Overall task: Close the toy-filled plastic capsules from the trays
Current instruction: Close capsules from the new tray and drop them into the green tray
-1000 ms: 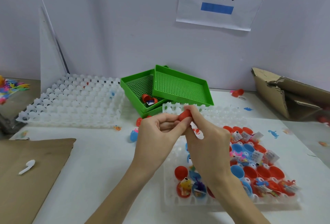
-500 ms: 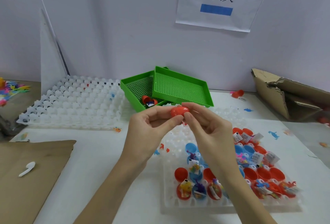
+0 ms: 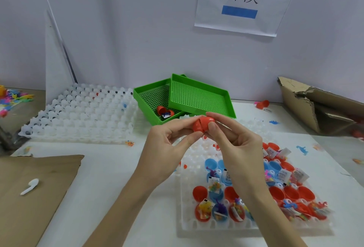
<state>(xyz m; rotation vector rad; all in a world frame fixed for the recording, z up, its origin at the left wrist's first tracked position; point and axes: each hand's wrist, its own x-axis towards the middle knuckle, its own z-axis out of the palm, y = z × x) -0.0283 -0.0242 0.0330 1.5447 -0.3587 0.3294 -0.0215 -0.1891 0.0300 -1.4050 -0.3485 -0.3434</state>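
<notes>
A red plastic capsule (image 3: 201, 123) is pinched between both hands above the table, its two halves pressed together with a seam showing. My left hand (image 3: 167, 148) grips its left half with thumb and fingers. My right hand (image 3: 234, 144) holds its right half. Below the hands lies a clear white cell tray (image 3: 189, 225) with several open red and blue capsule halves holding small toys and paper slips (image 3: 214, 199). A green mesh tray (image 3: 153, 107) behind the hands holds an open red capsule (image 3: 164, 111).
A second green tray (image 3: 199, 97) leans on the first. A stack of bare white cell trays (image 3: 78, 116) stands at the left. Brown cardboard (image 3: 29, 187) with a white spoon (image 3: 29, 186) lies front left. A torn cardboard box (image 3: 319, 105) sits at the right.
Both hands rose from the tray with the red capsule. The halves have been pressed together, and the capsule now lies sideways between the fingertips.
</notes>
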